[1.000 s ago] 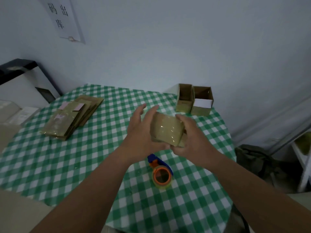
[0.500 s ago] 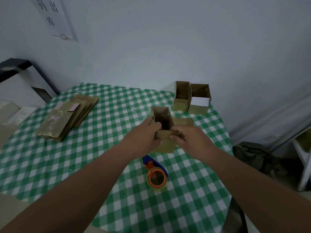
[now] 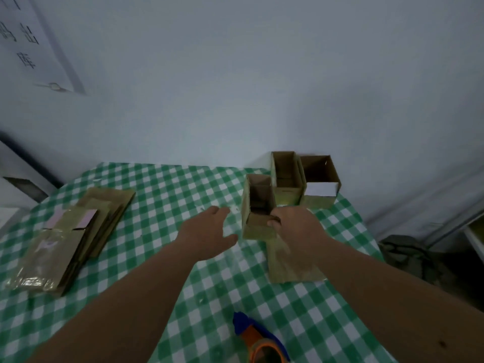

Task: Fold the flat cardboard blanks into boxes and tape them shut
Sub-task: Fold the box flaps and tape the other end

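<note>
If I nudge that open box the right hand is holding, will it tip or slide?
The open cardboard box stands taller than it is wide, so a push near its rim would probably tip it. It looks empty, so likely light and easy to slide on the checked tablecloth. Its thin walls may flex under the right hand.

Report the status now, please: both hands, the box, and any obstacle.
Left hand open, off the box. Right hand grips near wall of the open-topped box, upright on the table. Two finished boxes close behind; no obstacle.
</note>
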